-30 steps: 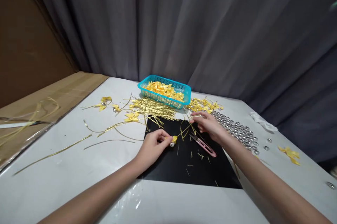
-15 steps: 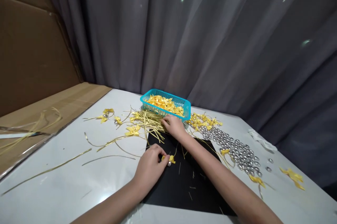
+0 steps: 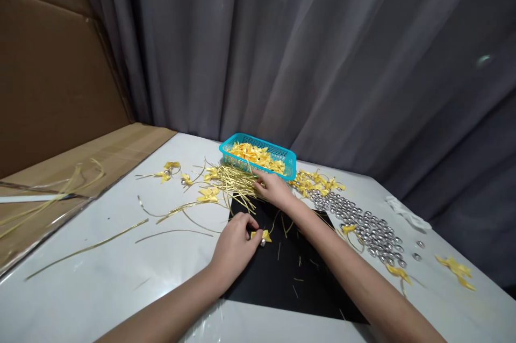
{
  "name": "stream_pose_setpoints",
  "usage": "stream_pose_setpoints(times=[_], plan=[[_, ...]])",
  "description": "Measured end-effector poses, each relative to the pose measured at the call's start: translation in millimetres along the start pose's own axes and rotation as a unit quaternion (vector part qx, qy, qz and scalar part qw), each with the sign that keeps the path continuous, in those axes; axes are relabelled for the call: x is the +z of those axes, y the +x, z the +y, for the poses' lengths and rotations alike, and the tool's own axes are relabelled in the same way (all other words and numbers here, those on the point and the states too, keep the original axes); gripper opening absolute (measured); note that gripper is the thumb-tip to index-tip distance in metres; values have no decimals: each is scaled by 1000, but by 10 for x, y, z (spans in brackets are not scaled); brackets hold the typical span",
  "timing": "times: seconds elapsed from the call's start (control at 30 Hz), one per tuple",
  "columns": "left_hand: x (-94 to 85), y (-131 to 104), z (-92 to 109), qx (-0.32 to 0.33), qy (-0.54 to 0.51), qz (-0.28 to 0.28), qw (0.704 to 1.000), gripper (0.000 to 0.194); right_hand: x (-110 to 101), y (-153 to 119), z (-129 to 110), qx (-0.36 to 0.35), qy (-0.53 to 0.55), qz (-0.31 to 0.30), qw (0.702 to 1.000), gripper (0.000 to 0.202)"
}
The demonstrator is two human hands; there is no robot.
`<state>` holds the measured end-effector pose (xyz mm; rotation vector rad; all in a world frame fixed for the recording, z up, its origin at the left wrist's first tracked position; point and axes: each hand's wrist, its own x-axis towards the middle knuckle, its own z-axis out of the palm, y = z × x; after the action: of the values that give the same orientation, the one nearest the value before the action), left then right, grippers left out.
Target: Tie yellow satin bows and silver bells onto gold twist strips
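My left hand [image 3: 238, 239] is closed, thumb and forefinger pinching a small yellow ribbon bow [image 3: 266, 236] over the black mat [image 3: 278, 284]. A silvery bead [image 3: 263, 243] shows just under the bow. Farther forward, my right hand [image 3: 274, 190] is at the right side of a heap of gold wire strips [image 3: 237, 180]. Its thumb and forefinger are apart at the strips' ends, and I see nothing clearly gripped between them. Right behind that hand is a turquoise basket [image 3: 292, 166] full of yellow ribbon bows [image 3: 258, 156].
Many silvery beads [image 3: 373, 230] spread over the white table [image 3: 100, 289] on the right. Yellow bows with wires [image 3: 320, 183] lie behind them. Loose gold strips [image 3: 86, 249] and bows [image 3: 208, 194] are on the left, beside cardboard [image 3: 121, 152]. A grey curtain [image 3: 262, 52] hangs behind.
My right hand's thumb and forefinger have moved apart at the wire heap. My left hand keeps its pinch on the bow. The whole view has shifted slightly.
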<state>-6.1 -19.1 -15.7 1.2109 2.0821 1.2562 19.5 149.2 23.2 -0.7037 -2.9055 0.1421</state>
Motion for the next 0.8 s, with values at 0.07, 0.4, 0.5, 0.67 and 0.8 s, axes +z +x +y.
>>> stream_pose_setpoints(times=[0.07, 0.4, 0.5, 0.67, 0.8], plan=[[2, 1, -5, 0, -14, 4, 1000, 6, -59, -12, -6, -10, -11, -6, 1000, 40], [-27, 43, 0, -25, -253, 50, 966, 46, -220, -524, -226, -71, 72, 24, 995, 19], [-62, 33, 51, -37, -391, 42, 919, 48, -185, -872, -265, -73, 117, 13, 990, 16], [-61, 4, 102, -99, -501, -63, 857, 33, -113, -1278, -207, 17, 386, -46, 921, 21], [-38, -6, 101, -162, -564, -155, 795, 24, -106, -1436, -127, 85, 542, -57, 834, 34]])
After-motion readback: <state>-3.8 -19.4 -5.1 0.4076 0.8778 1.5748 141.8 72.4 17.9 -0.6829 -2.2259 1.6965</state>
